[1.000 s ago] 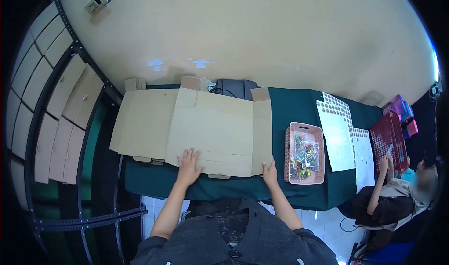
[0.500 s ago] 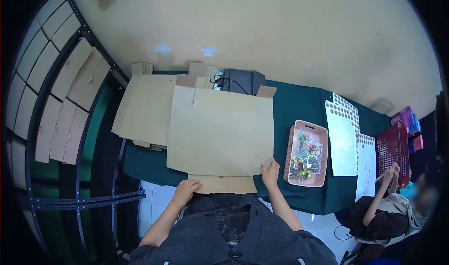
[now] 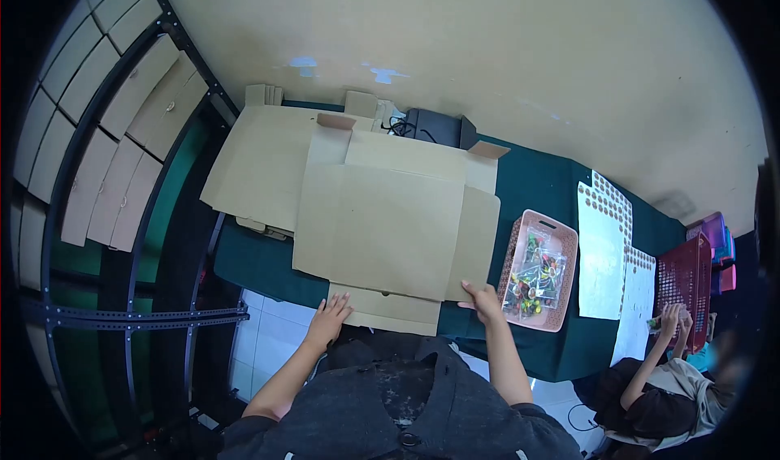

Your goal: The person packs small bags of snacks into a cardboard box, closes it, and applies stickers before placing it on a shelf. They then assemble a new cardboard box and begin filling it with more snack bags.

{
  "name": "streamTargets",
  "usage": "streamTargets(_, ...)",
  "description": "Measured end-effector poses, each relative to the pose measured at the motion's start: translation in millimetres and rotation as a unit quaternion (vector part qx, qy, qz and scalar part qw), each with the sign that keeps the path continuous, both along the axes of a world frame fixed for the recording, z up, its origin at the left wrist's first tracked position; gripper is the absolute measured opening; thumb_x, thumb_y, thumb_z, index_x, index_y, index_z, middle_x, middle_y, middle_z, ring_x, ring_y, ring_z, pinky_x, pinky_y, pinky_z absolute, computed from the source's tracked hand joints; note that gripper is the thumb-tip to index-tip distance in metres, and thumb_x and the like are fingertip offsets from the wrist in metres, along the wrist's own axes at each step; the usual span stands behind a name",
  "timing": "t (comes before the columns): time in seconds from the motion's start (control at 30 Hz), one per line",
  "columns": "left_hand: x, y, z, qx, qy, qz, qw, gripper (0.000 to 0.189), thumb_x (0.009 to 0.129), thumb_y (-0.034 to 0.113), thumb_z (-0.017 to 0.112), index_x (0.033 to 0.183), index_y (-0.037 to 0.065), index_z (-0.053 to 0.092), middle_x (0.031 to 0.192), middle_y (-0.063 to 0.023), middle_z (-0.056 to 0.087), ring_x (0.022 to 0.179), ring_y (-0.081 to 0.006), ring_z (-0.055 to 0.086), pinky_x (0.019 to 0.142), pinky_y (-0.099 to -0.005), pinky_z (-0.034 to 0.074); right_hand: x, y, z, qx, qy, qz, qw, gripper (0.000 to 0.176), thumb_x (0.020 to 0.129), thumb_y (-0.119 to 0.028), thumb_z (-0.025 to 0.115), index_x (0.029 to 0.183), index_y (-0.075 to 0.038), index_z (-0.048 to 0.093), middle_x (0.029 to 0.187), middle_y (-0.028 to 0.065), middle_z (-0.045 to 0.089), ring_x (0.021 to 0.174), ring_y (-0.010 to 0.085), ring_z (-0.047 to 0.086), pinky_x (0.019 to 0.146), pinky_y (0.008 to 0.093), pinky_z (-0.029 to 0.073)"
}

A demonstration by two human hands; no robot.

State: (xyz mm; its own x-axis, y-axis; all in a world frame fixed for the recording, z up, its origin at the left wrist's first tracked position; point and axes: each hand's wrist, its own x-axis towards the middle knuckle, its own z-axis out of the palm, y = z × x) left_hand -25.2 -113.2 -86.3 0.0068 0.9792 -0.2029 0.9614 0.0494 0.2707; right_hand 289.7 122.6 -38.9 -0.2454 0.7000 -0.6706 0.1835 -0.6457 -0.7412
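Observation:
A cardboard box blank [image 3: 390, 224] lies unfolded in front of me, its long front flap hanging over the table's near edge. My left hand [image 3: 327, 320] rests with fingers stretched out on the left end of that flap. At the near right corner, my right hand [image 3: 485, 304] pinches the side flap [image 3: 474, 245] between thumb and fingers. This side flap spreads outward to the right, with a crease along its inner edge. Two small tabs stand up at the blank's far corners.
More flat cardboard [image 3: 256, 168] lies at left beside shelves of boxes [image 3: 122, 192]. A pink basket [image 3: 570, 257] of small bagged items stands right, near sticker sheets [image 3: 600, 249]. Behind is a dark case [image 3: 439, 127]. A seated person [image 3: 674, 395] handles something by a red basket [image 3: 684, 281].
The right side flap has come outward, and my right hand has moved right with it. My left hand's fingers have spread flatter. The whole view has tilted slightly.

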Motion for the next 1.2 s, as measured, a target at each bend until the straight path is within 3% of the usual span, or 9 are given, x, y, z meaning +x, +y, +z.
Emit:
streamTargets(0.13, 1, 0, 2, -0.012, 0.005, 0.008, 1.0, 0.043, 0.08, 0.007, 0.049, 0.122, 0.014, 0.052, 0.143, -0.0082, 0.036, 0.132, -0.0274, 0.033, 0.108, -0.0475, 0.026, 28, 30, 49, -0.026, 0.223, -0.07, 0.972, 0.03, 0.087, -0.016, 0.059, 0.11, 0.003, 0.055, 0.094, 0.0123, 0.064, 0.069, 0.0167, 0.066, 0.047, 0.0213, 0.057)
streamTargets(0.27, -6, 4, 4, 0.006, -0.011, -0.024, 1.0, 0.038, 0.081, 0.007, 0.048, 0.118, 0.013, 0.055, 0.143, -0.0078, 0.037, 0.131, -0.0269, 0.036, 0.108, -0.0463, 0.026, 27, 53, 117, -0.09, 0.522, -0.225, 0.818, 0.025, 0.094, -0.008, 0.045, 0.111, 0.009, 0.05, 0.092, 0.0179, 0.064, 0.076, 0.0227, 0.067, 0.058, 0.0221, 0.06)
streamTargets(0.33, -8, 7, 6, 0.002, -0.016, -0.029, 0.999, 0.038, 0.081, 0.007, 0.048, 0.118, 0.013, 0.055, 0.143, -0.0076, 0.037, 0.132, -0.0266, 0.035, 0.109, -0.0459, 0.026, 30, 72, 145, -0.102, 0.642, -0.176, 0.739, 0.029, 0.095, -0.008, 0.041, 0.117, 0.011, 0.046, 0.102, 0.0219, 0.061, 0.084, 0.0244, 0.066, 0.07, 0.0268, 0.06)
streamTargets(0.6, -10, 12, 9, -0.024, -0.04, -0.025, 0.999, 0.039, 0.082, 0.005, 0.047, 0.12, 0.012, 0.055, 0.144, -0.0069, 0.035, 0.133, -0.0264, 0.033, 0.109, -0.0455, 0.026, -42, 212, 159, 0.046, 0.62, -0.1, 0.777, 0.031, 0.096, -0.009, 0.037, 0.116, 0.011, 0.049, 0.118, 0.0236, 0.054, 0.109, 0.0292, 0.057, 0.096, 0.0376, 0.049)
streamTargets(0.73, -13, 13, 12, -0.042, -0.039, -0.032, 0.998, 0.041, 0.08, 0.002, 0.049, 0.12, 0.012, 0.055, 0.145, -0.007, 0.034, 0.134, -0.0263, 0.031, 0.109, -0.0457, 0.026, -83, 251, 141, 0.118, 0.426, -0.08, 0.893, 0.068, 0.096, -0.051, 0.026, 0.137, 0.003, 0.03, 0.145, 0.0189, 0.028, 0.137, 0.0313, 0.02, 0.108, 0.0484, 0.027)
streamTargets(0.8, -14, 13, 13, -0.039, -0.066, -0.033, 0.996, 0.042, 0.077, 0.003, 0.052, 0.118, 0.011, 0.055, 0.144, -0.0075, 0.036, 0.134, -0.027, 0.032, 0.109, -0.0458, 0.027, -96, 249, 133, 0.304, 0.179, -0.053, 0.934, 0.08, 0.088, -0.069, 0.016, 0.147, -0.014, 0.013, 0.153, 0.0136, -0.001, 0.141, 0.0275, -0.01, 0.111, 0.0492, 0.001)
streamTargets(0.9, -18, 20, 41, -0.022, -0.107, -0.033, 0.994, 0.038, 0.074, 0.004, 0.055, 0.111, 0.009, 0.058, 0.132, -0.0101, 0.049, 0.123, -0.0286, 0.045, 0.104, -0.0465, 0.033, -90, 272, 88, 0.469, -0.205, 0.056, 0.857, 0.07, 0.091, -0.062, 0.028, 0.146, -0.018, 0.02, 0.152, 0.0191, 0.002, 0.14, 0.0383, -0.001, 0.112, 0.047, 0.008)
streamTargets(1.07, -48, 48, 85, 0.287, -0.133, 0.16, 0.935, 0.017, 0.071, 0.0, 0.055, 0.086, 0.007, 0.063, 0.094, -0.0113, 0.063, 0.094, -0.03, 0.059, 0.082, -0.0396, 0.046, -58, 222, 41, 0.486, -0.318, 0.198, 0.79, 0.068, 0.087, -0.036, 0.057, 0.144, -0.014, 0.026, 0.149, 0.0236, 0.013, 0.138, 0.0426, 0.006, 0.111, 0.0485, 0.015)
streamTargets(1.2, -91, 69, 81, 0.326, -0.086, 0.311, 0.888, 0.024, 0.082, 0.005, 0.055, 0.106, 0.002, 0.055, 0.104, -0.0162, 0.056, 0.1, -0.0312, 0.054, 0.084, -0.0394, 0.045, -24, 162, -4, 0.371, -0.38, 0.192, 0.825, 0.066, 0.084, -0.029, 0.061, 0.139, -0.008, 0.032, 0.142, 0.0287, 0.029, 0.133, 0.0423, 0.027, 0.108, 0.0452, 0.025)
